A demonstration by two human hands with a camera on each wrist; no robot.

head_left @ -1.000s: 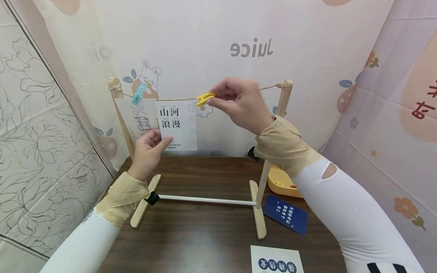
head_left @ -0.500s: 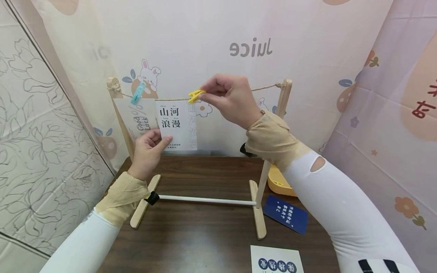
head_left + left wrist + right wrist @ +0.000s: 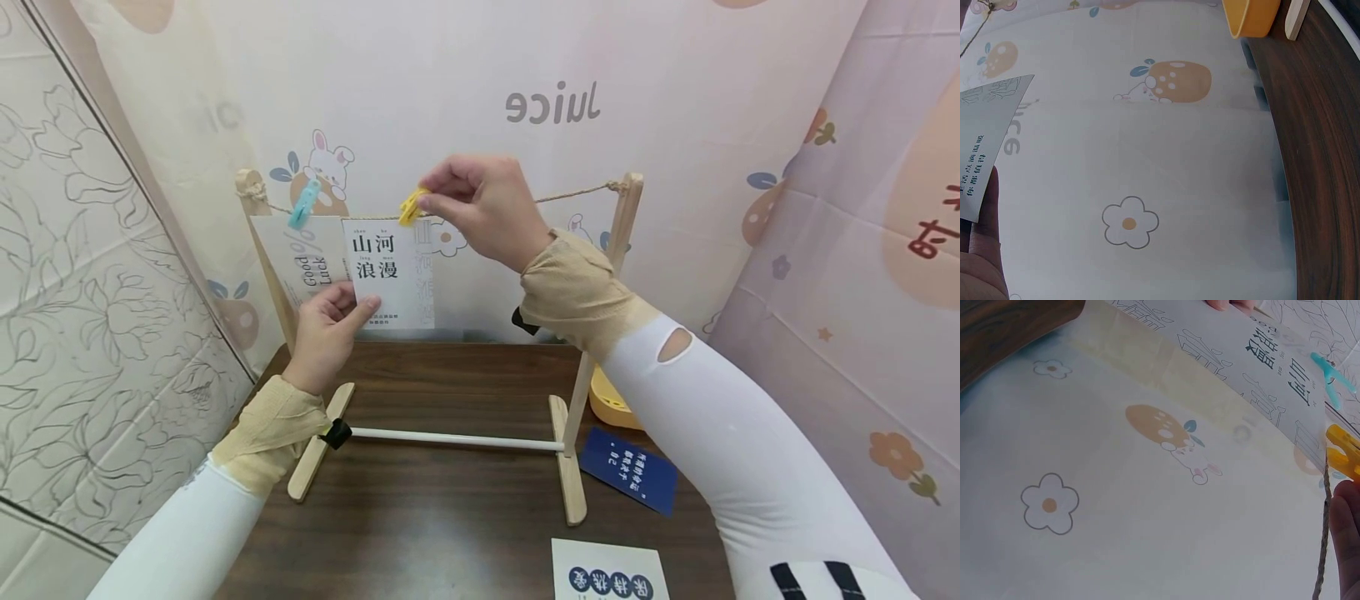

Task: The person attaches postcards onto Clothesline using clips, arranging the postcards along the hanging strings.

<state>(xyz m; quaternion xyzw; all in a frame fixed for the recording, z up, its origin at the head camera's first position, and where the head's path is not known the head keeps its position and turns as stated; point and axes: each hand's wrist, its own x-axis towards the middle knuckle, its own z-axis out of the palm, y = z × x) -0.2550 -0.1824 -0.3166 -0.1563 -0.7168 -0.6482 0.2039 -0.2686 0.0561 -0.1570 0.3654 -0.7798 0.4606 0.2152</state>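
Observation:
My left hand [image 3: 327, 333] pinches the lower left edge of a white card [image 3: 397, 292] with large dark characters, its top edge level with the twine [image 3: 573, 195]. Between thumb and fingers of my right hand [image 3: 491, 204] is a yellow clothespin [image 3: 410, 208], at the card's top edge by the twine. In the right wrist view, the yellow clothespin [image 3: 1342, 450] has its jaws spread at the card's corner. To the left hangs another white card [image 3: 296, 250] reading "Good Luck", held on the twine by a light blue clothespin [image 3: 304, 204].
A wooden stand with a right post [image 3: 625, 221] and a white crossbar [image 3: 457, 439] carries the twine. On the brown table [image 3: 420, 517] lie a blue card [image 3: 628, 469] and a white card [image 3: 611, 554]. Behind the right post sits a yellow container [image 3: 609, 400], partly hidden by my arm.
My right hand has moved left and slightly up with the yellow clothespin, from beside the card's right corner to over its top edge. The left hand has stayed nearly still.

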